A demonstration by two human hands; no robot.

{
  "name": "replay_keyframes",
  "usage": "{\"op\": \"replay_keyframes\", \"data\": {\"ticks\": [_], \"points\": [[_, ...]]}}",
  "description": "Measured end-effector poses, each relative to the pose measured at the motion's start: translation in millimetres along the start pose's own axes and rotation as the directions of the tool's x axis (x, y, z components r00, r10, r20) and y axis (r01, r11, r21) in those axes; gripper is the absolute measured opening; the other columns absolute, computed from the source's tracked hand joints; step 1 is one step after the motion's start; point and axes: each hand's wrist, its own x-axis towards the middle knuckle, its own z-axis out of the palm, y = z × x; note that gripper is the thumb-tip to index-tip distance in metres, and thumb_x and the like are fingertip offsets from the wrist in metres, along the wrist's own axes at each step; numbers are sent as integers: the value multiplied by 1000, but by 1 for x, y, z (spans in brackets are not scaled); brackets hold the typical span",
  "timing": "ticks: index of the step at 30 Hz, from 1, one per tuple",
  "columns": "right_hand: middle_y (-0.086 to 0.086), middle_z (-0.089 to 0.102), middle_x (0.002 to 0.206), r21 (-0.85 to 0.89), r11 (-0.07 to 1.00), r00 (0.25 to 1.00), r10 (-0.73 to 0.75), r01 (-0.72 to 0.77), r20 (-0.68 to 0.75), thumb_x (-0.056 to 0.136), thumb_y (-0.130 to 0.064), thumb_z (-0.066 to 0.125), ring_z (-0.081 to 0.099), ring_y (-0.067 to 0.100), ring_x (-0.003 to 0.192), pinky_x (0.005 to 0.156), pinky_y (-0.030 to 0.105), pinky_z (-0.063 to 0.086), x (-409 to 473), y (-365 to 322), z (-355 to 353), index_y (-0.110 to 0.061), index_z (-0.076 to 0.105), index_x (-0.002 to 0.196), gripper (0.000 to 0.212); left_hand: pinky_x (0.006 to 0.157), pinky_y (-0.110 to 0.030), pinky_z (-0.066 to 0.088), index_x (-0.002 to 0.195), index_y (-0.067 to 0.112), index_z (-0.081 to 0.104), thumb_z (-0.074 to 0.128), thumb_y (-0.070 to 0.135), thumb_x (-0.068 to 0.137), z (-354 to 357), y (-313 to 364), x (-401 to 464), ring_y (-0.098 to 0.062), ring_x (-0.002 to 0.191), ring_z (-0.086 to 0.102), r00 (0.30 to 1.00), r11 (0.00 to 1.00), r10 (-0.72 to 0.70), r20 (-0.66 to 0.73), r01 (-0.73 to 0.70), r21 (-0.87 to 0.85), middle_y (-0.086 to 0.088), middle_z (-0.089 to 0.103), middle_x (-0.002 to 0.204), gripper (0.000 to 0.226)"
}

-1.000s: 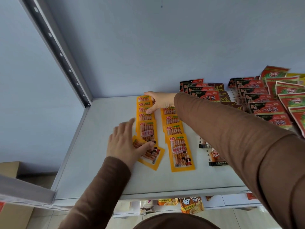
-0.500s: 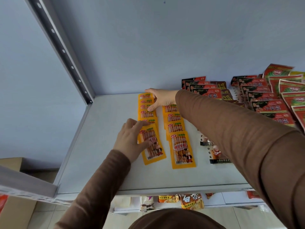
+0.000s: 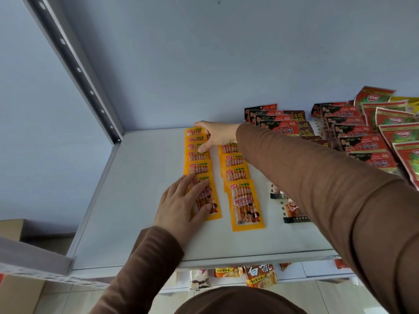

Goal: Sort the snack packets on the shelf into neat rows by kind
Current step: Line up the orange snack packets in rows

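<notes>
At frame centre I see my left hand pressing flat, fingers straight, on the nearest orange snack packet; my right hand, fingers extended, touches the row's far packets on the shelf.

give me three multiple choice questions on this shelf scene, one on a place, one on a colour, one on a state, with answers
1. Where does the left hand lie?
A. on the front packet of the left orange row
B. on the red and green packets
C. on the shelf post

2. What colour are the packets in the two rows under the hands?
A. blue
B. orange
C. white

3. How are the left hand's fingers?
A. curled in a fist
B. pinching a packet in the air
C. straight, flat on the packet

Answers:
1. A: its fingers cover the front packet of the left row.
2. B: both rows are orange.
3. C: the fingers lie spread and pressed flat.
</notes>
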Motion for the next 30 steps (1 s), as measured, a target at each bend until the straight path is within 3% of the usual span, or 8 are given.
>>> {"op": "replay_keyframes", "data": {"ticks": [5,8,11,16,19,24,27,30], "points": [[10,34,157,4,999,999,35,-35,-16,79,-39,81,40,28,139,110,36,37,-12,-13,-3,-16,18,158,104,121,-43,19,150,49,28,25,76,91,-2,0,-1,-20,149,24,1000,999,-1,-9,1,-34,11,18,165,66],[8,32,158,147,987,982,83,-57,-172,90,-37,70,36,24,142,110,33,34,-35,-26,-13,-13,25,156,83,122,-43,22,154,42,24,32,76,91,-9,-1,0,-19,149,24,997,985,-61,-55,51,-168,5,20,166,72],[4,32,159,565,824,951,149,32,-272,102,-28,53,31,19,145,107,28,29,-74,-44,-11,-12,31,154,59,123,-34,12,158,24,24,36,69,89,-20,-13,11,-18,153,17,977,947,-202,-70,177,-270,-1,25,165,83],[2,21,164,808,589,957,239,-7,-166,104,-26,48,18,18,150,121,38,15,-132,-61,46,-16,25,156,58,122,-28,-1,161,20,7,34,61,97,-20,-22,19,-15,155,4,983,966,-179,49,185,-179,-2,11,168,80],[2,17,164,859,506,954,287,-76,-85,103,-27,50,14,20,151,123,40,12,-137,-66,74,-17,23,157,61,123,-30,-3,161,17,3,36,53,102,-12,-17,19,-16,155,3,989,979,-142,50,148,-141,-3,13,168,76],[4,24,163,909,406,934,351,-93,-61,102,-30,52,22,23,149,116,39,23,-128,-69,91,-19,24,156,61,123,-33,-7,161,19,-2,29,53,103,-6,-12,21,-16,155,1,992,990,-107,66,113,-86,-1,12,168,74],[4,26,162,910,400,935,352,-110,-41,102,-32,52,24,24,148,112,38,27,-128,-71,92,-20,25,156,62,124,-35,-5,161,19,-3,31,56,102,-9,-12,19,-16,155,1,991,991,-98,92,106,-87,-2,12,168,77],[3,24,163,907,409,937,346,-99,-54,102,-32,52,20,22,150,118,41,19,-126,-68,81,-18,26,156,61,124,-36,6,161,19,9,38,58,100,-19,-22,30,-20,155,10,990,972,-123,72,135,-194,-4,20,166,78]]}}
